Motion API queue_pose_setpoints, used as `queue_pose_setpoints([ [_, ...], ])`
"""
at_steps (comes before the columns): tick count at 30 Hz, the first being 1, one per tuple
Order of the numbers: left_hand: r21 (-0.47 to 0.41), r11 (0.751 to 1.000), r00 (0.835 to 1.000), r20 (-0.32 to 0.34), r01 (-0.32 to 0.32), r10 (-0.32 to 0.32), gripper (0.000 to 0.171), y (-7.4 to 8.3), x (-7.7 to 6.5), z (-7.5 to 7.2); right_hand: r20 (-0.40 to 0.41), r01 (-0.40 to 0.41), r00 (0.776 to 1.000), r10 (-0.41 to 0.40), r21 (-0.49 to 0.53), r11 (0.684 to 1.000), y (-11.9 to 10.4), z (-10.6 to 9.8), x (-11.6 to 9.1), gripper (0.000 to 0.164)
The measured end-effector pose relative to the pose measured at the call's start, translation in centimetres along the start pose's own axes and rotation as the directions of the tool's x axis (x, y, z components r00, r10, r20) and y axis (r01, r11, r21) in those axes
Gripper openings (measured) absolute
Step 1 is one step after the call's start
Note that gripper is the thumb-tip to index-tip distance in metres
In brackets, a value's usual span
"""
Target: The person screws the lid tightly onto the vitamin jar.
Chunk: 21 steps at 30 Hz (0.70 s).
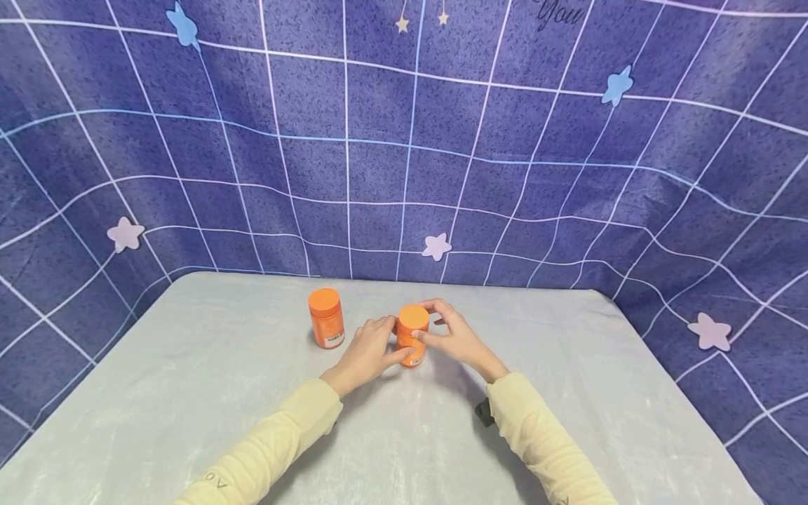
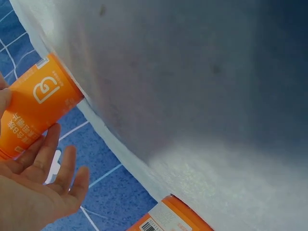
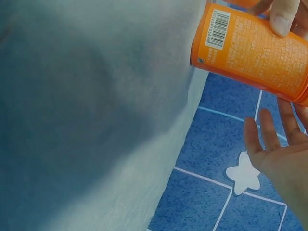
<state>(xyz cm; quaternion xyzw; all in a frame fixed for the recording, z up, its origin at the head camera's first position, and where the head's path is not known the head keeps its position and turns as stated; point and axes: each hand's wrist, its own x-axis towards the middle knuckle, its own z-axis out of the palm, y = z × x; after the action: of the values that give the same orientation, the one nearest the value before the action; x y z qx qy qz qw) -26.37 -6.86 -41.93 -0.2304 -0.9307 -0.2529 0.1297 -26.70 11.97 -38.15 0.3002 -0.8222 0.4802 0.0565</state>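
Note:
An orange screw-top bottle [image 1: 413,340] with an orange lid [image 1: 413,318] stands upright on the table between both hands. My left hand [image 1: 369,351] grips its body from the left, thumb in front and fingers behind. From the right, my right hand [image 1: 457,341] pinches it at the lid, thumb at the near side and forefinger at the far side. A printed white logo shows on this bottle [image 2: 41,98] in the left wrist view, and a barcode on the bottle [image 3: 250,50] in the right wrist view. A second, similar orange bottle [image 1: 327,322] stands capped, left of the left hand.
A grey-white cloth [image 1: 221,379] covers the table. Behind it hangs a blue curtain [image 1: 379,175] with pale grid lines and stars. A small black object [image 1: 485,412] shows beside the right sleeve cuff; its kind is unclear.

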Motion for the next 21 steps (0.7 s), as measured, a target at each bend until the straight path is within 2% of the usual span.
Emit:
queue_pose_setpoints([
  [4, 0.022, 1.0, 1.0, -0.012, 0.006, -0.006, 0.04, 0.1, 0.0, 0.1, -0.005, -0.001, 1.0, 0.001, -0.01, 1.0, 0.0, 0.1, -0.1, 0.042],
  [6, 0.034, 0.999, 1.0, -0.014, 0.006, -0.006, 0.04, 0.1, 0.0, 0.1, 0.0, -0.016, 1.0, 0.016, 0.004, 1.0, -1.1, -0.1, -0.2, 0.042],
  [13, 0.045, 0.999, 1.0, -0.011, 0.0, 0.001, 0.04, 0.2, -0.1, 0.1, -0.006, -0.018, 1.0, 0.018, 0.0, 1.0, -0.9, -0.1, -0.3, 0.042],
  [21, 0.011, 1.0, 1.0, 0.016, 0.014, -0.014, 0.04, 0.0, -0.1, -0.1, -0.017, -0.032, 0.999, 0.032, 0.001, 0.999, 2.6, 0.3, 0.1, 0.044],
])
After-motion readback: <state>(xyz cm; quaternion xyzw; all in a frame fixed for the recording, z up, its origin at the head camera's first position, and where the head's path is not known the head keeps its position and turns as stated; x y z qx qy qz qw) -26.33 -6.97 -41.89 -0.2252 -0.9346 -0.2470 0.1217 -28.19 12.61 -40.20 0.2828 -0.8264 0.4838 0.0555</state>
